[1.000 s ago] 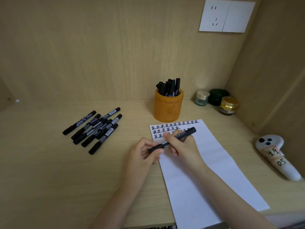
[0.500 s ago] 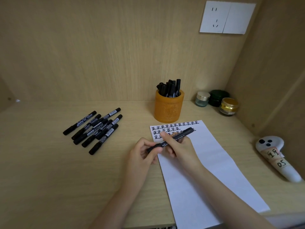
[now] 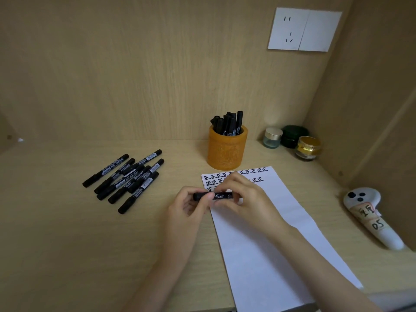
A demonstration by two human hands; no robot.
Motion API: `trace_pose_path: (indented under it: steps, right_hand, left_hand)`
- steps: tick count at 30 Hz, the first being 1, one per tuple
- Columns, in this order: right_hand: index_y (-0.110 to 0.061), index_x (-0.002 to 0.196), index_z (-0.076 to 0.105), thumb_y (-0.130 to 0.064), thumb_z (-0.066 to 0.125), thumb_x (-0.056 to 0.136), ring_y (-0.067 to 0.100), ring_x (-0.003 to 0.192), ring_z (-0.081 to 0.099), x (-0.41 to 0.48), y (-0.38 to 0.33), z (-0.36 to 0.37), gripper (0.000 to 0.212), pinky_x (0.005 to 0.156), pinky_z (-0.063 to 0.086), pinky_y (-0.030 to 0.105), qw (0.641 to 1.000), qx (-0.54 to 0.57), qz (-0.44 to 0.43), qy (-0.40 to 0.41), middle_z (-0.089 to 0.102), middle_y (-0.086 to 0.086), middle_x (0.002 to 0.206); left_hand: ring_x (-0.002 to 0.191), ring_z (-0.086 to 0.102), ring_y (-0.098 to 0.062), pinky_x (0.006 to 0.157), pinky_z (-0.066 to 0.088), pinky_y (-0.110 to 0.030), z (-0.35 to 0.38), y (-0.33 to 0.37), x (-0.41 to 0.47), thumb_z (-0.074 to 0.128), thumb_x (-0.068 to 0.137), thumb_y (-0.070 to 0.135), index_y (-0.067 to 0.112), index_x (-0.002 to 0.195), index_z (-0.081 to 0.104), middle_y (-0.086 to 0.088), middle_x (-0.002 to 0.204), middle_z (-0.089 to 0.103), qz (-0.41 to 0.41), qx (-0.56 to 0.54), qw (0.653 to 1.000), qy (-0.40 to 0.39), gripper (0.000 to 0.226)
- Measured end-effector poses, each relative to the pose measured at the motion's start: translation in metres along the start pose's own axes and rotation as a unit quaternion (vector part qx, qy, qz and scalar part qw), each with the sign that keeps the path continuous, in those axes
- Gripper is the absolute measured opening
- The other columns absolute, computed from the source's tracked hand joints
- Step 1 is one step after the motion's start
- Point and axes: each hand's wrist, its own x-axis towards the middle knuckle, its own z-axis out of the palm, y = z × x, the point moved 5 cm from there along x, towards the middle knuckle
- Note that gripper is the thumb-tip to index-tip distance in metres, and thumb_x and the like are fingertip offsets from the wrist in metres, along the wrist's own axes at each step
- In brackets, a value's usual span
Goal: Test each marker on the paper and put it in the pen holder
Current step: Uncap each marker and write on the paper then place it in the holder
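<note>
Two hands work a black marker above the near-left part of the written rows, at the top of the paper on a wooden desk. The marker, angled up toward the far right a second ago, now lies level between the hands. The left hand pinches its left end between thumb and fingertips, while the right hand curls its fingers over the barrel. This grip suggests the cap is being pulled off or pressed on; which one cannot be told, and the tip is hidden.

One sheet of paper lies toward the desk's right side, its far end lined with rows of inked test characters. One orange pen holder stands just beyond it, near the back edge, holding a tight cluster of finished markers too crowded to count. What looks like seven untested markers lie heaped to the left.

Three jars sit in the back right corner: clear, dark green and gold. One white controller rests at the right edge.
</note>
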Motion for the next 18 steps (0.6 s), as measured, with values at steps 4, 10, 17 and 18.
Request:
trace_pose_path:
  steps: [4,10,17,18]
  right_hand:
    - [-0.014,0.093,0.067,-0.018,0.074,0.083,0.01,0.068,0.049,0.007,0.003,-0.003,0.012,0.064,0.039,0.016,0.999,0.04,0.006,0.033,0.055,-0.012,0.088]
    - [-0.018,0.1,0.061,-0.021,0.069,0.087,0.005,0.072,0.057,0.047,0.018,-0.044,0.016,0.068,0.048,0.02,0.957,0.171,0.113,0.206,0.061,-0.007,0.08]
    - [-0.015,0.137,0.035,-0.011,0.058,0.093,0.022,0.087,0.064,0.1,0.038,-0.078,0.05,0.079,0.056,0.028,0.925,0.157,0.076,0.339,0.061,0.008,0.091]
    - [-0.017,0.141,0.031,-0.011,0.057,0.094,0.022,0.086,0.064,0.105,0.041,-0.08,0.055,0.08,0.056,0.028,0.925,0.141,0.068,0.345,0.061,0.011,0.091]
  left_hand:
    - [0.075,0.066,-0.011,0.072,0.052,-0.026,0.001,0.003,0.006,0.069,0.081,0.021,0.017,0.092,0.065,0.003,0.08,0.071,-0.007,0.005,1.0,-0.021,0.012]
    - [0.077,0.064,-0.011,0.08,0.054,-0.035,-0.002,-0.009,0.016,0.065,0.085,0.02,0.022,0.092,0.064,0.002,0.083,0.07,-0.039,0.056,0.997,-0.042,0.007]
    - [0.079,0.064,-0.009,0.079,0.054,-0.032,0.006,-0.016,0.017,0.064,0.086,0.015,0.023,0.088,0.067,0.005,0.082,0.069,-0.038,0.107,0.991,-0.065,0.008]
    - [0.078,0.064,-0.009,0.078,0.054,-0.032,0.006,-0.017,0.017,0.064,0.086,0.015,0.023,0.088,0.067,0.005,0.082,0.069,-0.037,0.111,0.991,-0.068,0.009]
